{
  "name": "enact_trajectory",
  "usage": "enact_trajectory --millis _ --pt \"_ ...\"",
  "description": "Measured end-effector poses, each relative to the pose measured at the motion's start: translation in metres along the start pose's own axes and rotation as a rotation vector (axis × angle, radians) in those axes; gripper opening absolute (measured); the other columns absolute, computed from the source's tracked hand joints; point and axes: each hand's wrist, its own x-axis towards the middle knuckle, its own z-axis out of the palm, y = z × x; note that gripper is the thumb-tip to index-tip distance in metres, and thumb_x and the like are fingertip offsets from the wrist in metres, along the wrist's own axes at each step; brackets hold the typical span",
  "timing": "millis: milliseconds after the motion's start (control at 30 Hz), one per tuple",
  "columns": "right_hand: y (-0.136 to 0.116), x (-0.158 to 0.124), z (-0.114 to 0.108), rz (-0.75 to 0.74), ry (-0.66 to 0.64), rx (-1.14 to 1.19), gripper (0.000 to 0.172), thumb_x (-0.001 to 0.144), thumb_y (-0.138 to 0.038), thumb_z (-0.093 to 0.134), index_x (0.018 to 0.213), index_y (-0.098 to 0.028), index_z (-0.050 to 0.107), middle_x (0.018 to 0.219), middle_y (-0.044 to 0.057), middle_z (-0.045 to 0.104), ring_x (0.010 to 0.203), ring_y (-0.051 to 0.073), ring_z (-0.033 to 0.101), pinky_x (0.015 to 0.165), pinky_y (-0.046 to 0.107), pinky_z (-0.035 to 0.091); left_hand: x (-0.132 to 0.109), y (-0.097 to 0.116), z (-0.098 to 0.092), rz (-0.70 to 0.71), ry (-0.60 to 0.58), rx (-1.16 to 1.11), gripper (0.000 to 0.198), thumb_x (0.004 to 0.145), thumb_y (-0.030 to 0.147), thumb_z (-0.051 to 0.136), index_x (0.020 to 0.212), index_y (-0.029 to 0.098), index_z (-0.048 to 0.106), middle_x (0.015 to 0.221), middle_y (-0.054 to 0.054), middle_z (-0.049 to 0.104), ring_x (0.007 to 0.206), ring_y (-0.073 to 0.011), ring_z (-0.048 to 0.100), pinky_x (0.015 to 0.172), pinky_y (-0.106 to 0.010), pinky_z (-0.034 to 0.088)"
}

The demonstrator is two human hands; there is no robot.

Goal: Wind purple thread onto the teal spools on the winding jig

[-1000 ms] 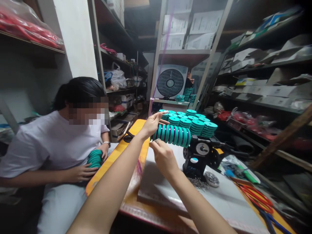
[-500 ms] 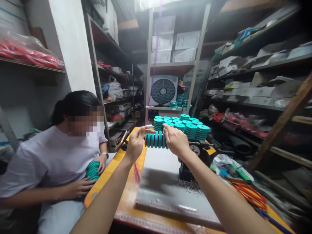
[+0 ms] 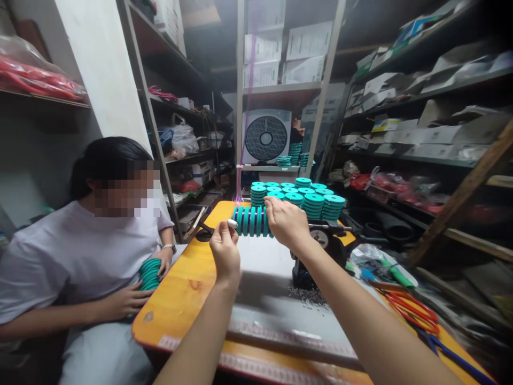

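A row of teal spools (image 3: pixel 250 221) with dark purple thread between the discs sits on the spindle of a black winding machine (image 3: pixel 306 267). My right hand (image 3: pixel 289 222) closes over the right end of the row, fingertips on the top. At the left end, my left hand (image 3: pixel 225 248) is closed in a pinch, a white wrapping on one fingertip. What it pinches, if anything, is too small to make out. Purple threads (image 3: pixel 239 187) hang down behind the row's left end. Behind my hands stand several stacks of teal spools (image 3: pixel 313 199).
On the yellow table (image 3: pixel 180 289) lies a grey board (image 3: pixel 260 299) with small metal bits. Red-handled scissors (image 3: pixel 412 310) and a plastic bag (image 3: pixel 368 256) are at right. A co-worker (image 3: pixel 88 256) sits at left, holding teal spools. A box fan (image 3: pixel 266 138) stands behind.
My left hand has drawn back from the top of the spools and lowered at their left end, its fingers curling in. My right hand stays on the right end. The view shifted slightly.
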Motion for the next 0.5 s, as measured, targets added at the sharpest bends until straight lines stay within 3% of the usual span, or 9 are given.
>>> enact_trajectory --millis 133,267,367,433,500 --pt "-0.001 0.000 0.000 0.023 -0.021 -0.007 0.044 0.100 -0.036 0.018 0.118 -0.023 0.057 0.094 0.006 0.070 0.089 0.020 0.062 0.071 0.029 0.036 -0.009 -0.014 -0.002 -0.012 0.057 -0.023 0.031 0.082 0.048 0.059 0.073 0.019 0.055 0.062 0.005 0.043 0.056 -0.0077 0.041 0.058 -0.020 0.035" --pt "-0.001 0.001 -0.002 0.018 -0.021 -0.003 0.041 0.100 -0.035 0.021 0.116 -0.025 0.057 0.092 0.005 0.071 0.086 0.020 0.063 0.068 0.028 0.035 -0.004 -0.004 -0.023 -0.041 0.010 -0.039 0.039 0.085 0.055 0.049 0.075 0.019 0.054 0.053 0.007 0.031 0.049 -0.0082 0.034 0.053 -0.021 0.035" --pt "-0.001 0.001 -0.003 0.015 -0.013 0.003 0.040 0.100 -0.034 0.022 0.112 -0.025 0.059 0.089 0.003 0.071 0.082 0.020 0.063 0.066 0.028 0.034 0.016 0.008 -0.043 -0.056 0.049 0.041 0.041 0.086 0.059 0.040 0.081 0.020 0.052 0.058 0.007 0.035 0.051 -0.0086 0.038 0.055 -0.021 0.039" --pt "-0.001 0.002 -0.003 0.015 -0.014 0.008 0.039 0.099 -0.034 0.023 0.108 -0.024 0.060 0.088 0.003 0.071 0.081 0.019 0.064 0.064 0.028 0.034 0.034 0.012 -0.050 -0.062 0.033 0.117 0.033 0.083 0.053 0.050 0.087 0.020 0.053 0.068 0.004 0.044 0.057 -0.0085 0.045 0.056 -0.020 0.042" --pt "-0.001 0.002 -0.003 0.015 -0.019 0.013 0.039 0.099 -0.034 0.023 0.105 -0.023 0.060 0.090 0.003 0.071 0.081 0.019 0.064 0.064 0.028 0.034 0.051 0.011 -0.048 -0.095 -0.069 0.190 0.033 0.077 0.046 0.064 0.095 0.020 0.055 0.076 0.002 0.052 0.061 -0.0094 0.049 0.055 -0.020 0.043"
